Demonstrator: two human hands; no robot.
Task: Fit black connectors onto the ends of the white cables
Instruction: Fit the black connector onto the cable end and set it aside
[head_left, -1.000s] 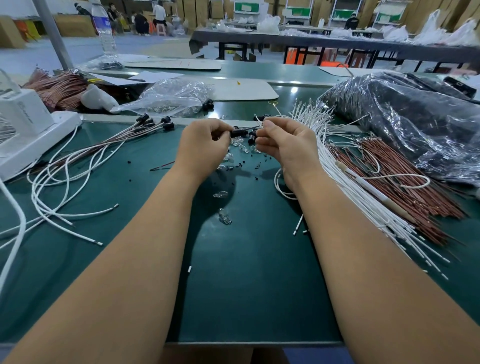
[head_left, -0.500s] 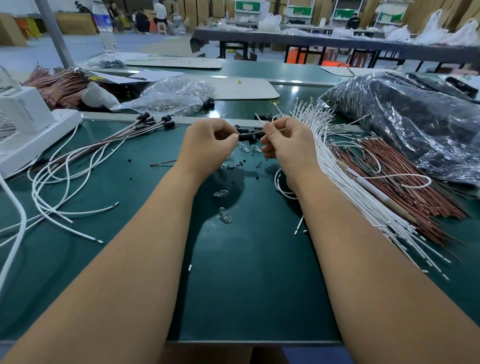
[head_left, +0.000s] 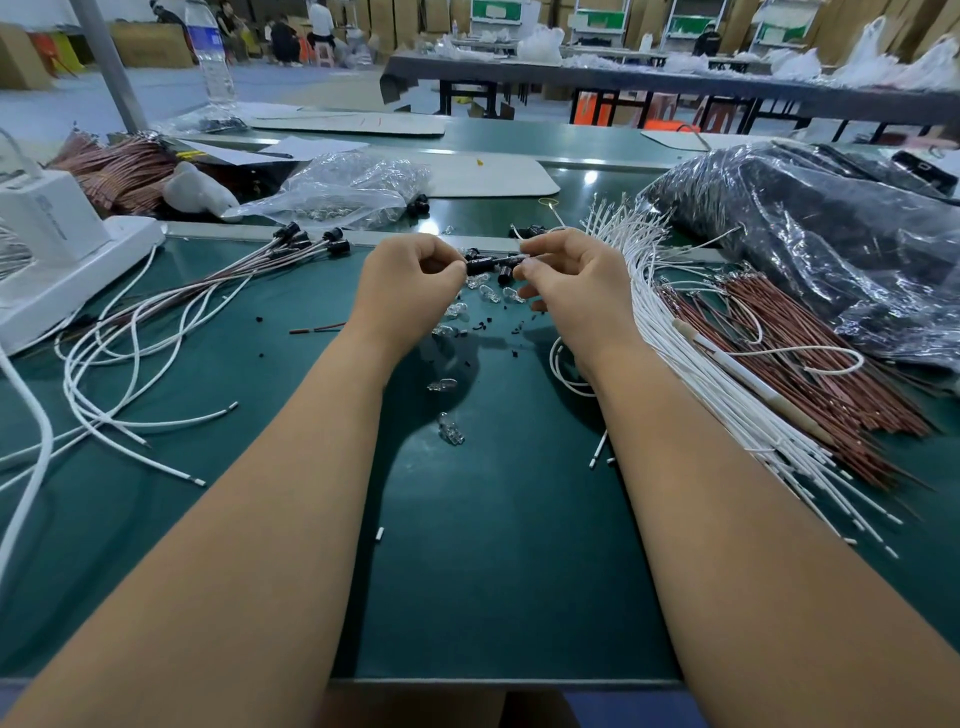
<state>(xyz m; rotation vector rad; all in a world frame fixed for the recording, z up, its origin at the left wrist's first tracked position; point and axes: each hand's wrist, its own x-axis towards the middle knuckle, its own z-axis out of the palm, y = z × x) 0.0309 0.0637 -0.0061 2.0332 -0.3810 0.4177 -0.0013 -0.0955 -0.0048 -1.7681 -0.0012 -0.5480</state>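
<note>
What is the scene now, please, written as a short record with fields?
left hand: left hand pinches one end of the black connector
right hand: right hand pinches the other end
done cables: finished cables with black ends, left on the green table
waiting cables: white cable bundle, right
loose parts: small clear bulbs, between the forearms

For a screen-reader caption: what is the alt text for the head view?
Left hand and right hand pinch a black connector between them above a green table; white cables lie at right.
</note>
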